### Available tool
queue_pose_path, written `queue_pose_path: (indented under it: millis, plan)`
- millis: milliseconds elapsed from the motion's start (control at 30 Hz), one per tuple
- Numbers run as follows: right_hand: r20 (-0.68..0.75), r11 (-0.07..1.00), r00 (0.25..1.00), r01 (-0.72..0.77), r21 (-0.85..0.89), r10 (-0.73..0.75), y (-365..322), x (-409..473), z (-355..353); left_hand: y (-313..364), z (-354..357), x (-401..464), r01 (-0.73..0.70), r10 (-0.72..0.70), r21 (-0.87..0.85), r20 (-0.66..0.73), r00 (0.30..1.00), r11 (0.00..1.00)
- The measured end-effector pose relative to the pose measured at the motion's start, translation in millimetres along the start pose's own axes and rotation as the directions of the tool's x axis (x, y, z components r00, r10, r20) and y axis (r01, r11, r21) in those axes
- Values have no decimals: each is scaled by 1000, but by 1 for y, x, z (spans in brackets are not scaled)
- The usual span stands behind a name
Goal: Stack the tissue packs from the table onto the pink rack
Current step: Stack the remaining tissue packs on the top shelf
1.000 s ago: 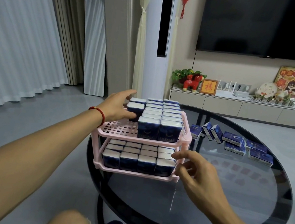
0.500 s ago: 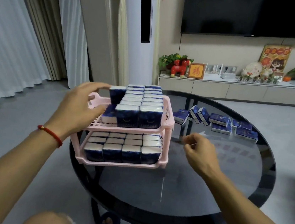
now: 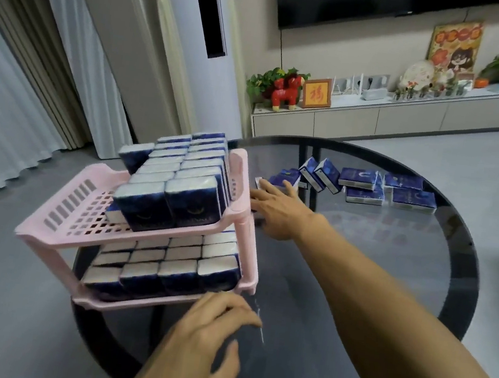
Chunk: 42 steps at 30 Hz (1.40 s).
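Pink rack [image 3: 129, 238] at the tabletop's [image 3: 387, 287] left edge, both tiers stuffed with tissue packs [image 3: 173, 185]; left hand [image 3: 208, 337] hovering near the lower tier, fingers loosely curled, grip holding nothing; right hand [image 3: 277, 206] flat, fingers straight, touching loose packs [image 3: 359, 183] lying further right.

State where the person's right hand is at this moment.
In the head view, the right hand reaches over the glass table, just right of the pink rack, towards the nearest loose tissue pack.

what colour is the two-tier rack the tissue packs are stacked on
Pale pink, with a lattice-cut upper shelf; the rack shows in the head view, the only one.
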State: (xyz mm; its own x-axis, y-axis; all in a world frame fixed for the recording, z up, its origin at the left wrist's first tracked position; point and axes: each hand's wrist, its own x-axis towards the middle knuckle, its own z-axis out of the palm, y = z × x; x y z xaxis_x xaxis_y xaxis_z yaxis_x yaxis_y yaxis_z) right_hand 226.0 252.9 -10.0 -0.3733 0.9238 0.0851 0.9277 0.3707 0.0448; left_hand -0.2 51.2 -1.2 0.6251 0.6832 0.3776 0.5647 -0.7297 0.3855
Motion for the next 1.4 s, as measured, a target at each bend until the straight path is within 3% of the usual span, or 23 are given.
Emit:
queue_pose_path:
  millis: [133, 233, 400, 533, 633, 733, 833, 900, 1000, 1033, 1100, 1167, 1233, 1267, 1333, 1400]
  plan:
    - [-78, 994, 997, 17, -107, -26, 8, -18, 1, 3, 15, 10, -17, 18, -6, 108, 994, 1000]
    - [-107, 996, 994, 7, -93, -17, 17, -44, -3, 8, 20, 16, -28, 29, -8, 175, 984, 1000]
    - [-133, 999, 991, -29, 38, 34, 27, -107, -9, 19, 22, 34, 62, -42, -113, 166, 985, 992]
    - [-226, 965, 970, -32, 261, 93, 27, -162, -12, 25, 46, 66, 86, -80, -65, 88, 993, 994]
    - [-196, 875, 962, -74, 479, 189, 24, -194, -21, 29, 68, 93, 172, -164, -62, 112, 980, 983]
    - [-138, 800, 945, -169, 576, 298, 22, -210, -32, 25, 84, 109, 199, -188, -23, 228, 955, 980]
    - [-112, 699, 885, -273, 661, 452, 19, -220, -39, 21, 90, 115, 196, -188, -36, 155, 970, 980]
    - [-16, 580, 848, -348, 737, 529, 15, -227, -38, 22, 87, 114, 200, -195, -54, 88, 977, 978]
    - [151, 316, 785, -407, 857, 600, 7, -240, -35, 31, 80, 107, 214, -203, -98, 112, 973, 972]
    - [123, 328, 762, -411, 850, 636, 3, -243, -35, 35, 78, 103, 230, -214, -127, 125, 969, 965]
    - [-79, 531, 728, -417, 738, 681, -9, -249, -37, 42, 73, 93, 280, -254, -181, 156, 955, 943]
    - [-248, 703, 754, -367, 609, 608, -26, -250, -37, 48, 69, 82, 339, -305, -234, 168, 937, 911]
    - [-274, 776, 808, -317, 546, 522, -42, -247, -32, 48, 65, 74, 398, -366, -276, 161, 917, 875]
    - [-280, 778, 806, -316, 543, 522, -46, -246, -31, 46, 63, 71, 426, -393, -283, 169, 904, 859]
    - [-306, 708, 732, -328, 626, 609, -47, -242, -35, 43, 62, 69, 471, -429, -271, 201, 881, 840]
    - [-189, 497, 688, -281, 821, 701, -46, -242, -45, 41, 61, 68, 490, -443, -275, 218, 870, 827]
